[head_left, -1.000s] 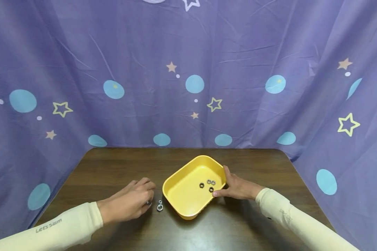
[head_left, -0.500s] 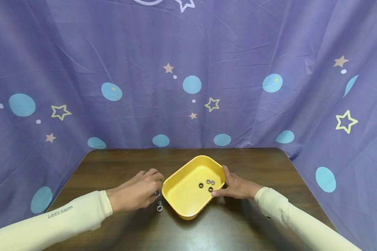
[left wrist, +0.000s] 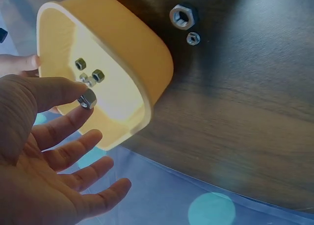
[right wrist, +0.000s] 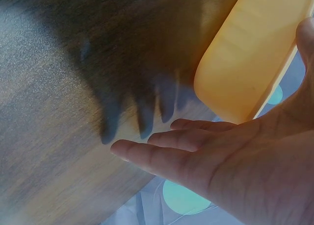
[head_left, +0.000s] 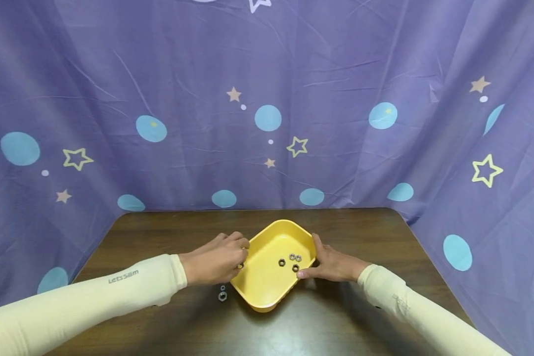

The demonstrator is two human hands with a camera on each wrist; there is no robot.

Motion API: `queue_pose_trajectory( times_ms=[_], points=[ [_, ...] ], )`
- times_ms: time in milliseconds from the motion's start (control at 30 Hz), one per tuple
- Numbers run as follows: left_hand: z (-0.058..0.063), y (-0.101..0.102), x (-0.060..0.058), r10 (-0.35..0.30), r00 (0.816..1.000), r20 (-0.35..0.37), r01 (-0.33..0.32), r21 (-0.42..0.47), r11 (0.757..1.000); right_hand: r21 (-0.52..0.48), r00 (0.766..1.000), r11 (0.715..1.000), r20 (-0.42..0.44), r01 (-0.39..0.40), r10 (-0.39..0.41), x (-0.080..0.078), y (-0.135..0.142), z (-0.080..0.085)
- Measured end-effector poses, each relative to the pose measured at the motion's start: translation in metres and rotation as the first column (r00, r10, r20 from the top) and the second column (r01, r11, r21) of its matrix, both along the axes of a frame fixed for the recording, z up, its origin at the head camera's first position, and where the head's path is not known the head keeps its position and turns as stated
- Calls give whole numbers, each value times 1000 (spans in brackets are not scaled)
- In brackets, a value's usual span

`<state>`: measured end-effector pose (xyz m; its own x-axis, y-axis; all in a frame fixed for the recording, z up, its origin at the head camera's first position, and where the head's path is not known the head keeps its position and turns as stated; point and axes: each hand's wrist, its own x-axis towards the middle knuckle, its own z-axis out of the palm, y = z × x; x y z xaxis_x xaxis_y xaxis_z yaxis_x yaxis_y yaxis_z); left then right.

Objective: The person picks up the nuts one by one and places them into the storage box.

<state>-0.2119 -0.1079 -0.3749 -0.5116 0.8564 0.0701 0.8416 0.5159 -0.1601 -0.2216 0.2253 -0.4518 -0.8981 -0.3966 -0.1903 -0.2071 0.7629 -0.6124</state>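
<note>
My left hand (head_left: 218, 259) pinches a hex nut (left wrist: 87, 99) between thumb and index fingertip, its other fingers spread. In the head view this hand overlaps the left rim of a yellow plastic tub (head_left: 259, 291). Several small nuts lie inside the tub toward its right end, among them a dark one (head_left: 282, 262) and a silver one (head_left: 298, 258). At that right end is my right hand (head_left: 335, 262), thumb at the rim. Its other fingers (right wrist: 152, 156) reach out straight beside the tub's outer wall in the right wrist view.
On the brown wooden table (head_left: 169, 326), left of the tub, lie a larger silver nut (head_left: 222, 296) and a smaller nut (head_left: 223, 287). A purple curtain (head_left: 196, 173) with stars and dots hangs behind the table and along both sides.
My left hand has moved right with the nut, from beside the loose nuts on the table to over the tub's left rim. The right hand has stayed at the tub.
</note>
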Motion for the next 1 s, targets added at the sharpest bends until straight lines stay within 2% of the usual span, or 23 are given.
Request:
queue_pose_trajectory(
  times_ms=[300, 433, 567, 800, 1000],
  points=[
    [-13, 36, -24, -26, 999, -24, 25, -59, 998, -13, 1000, 1000, 4, -4, 4, -1, 6, -2],
    [-22, 50, -34, -29, 1000, -8, 28, -87, 996, -17, 1000, 1000, 19, 1, -1, -1, 6, -3],
    [-31, 61, -41, -31, 999, 13, 32, -99, 995, -9, 1000, 1000, 20, -1, 1, -1, 3, -3],
    [-39, 79, -52, -54, 998, -42, 50, -95, 994, 12, 1000, 1000, 22, 2, -2, -2, 4, -3],
    [-44, 92, -62, -37, 999, -5, 36, -114, 993, 13, 1000, 1000, 26, 2, -2, -2, 4, -2]
  ],
)
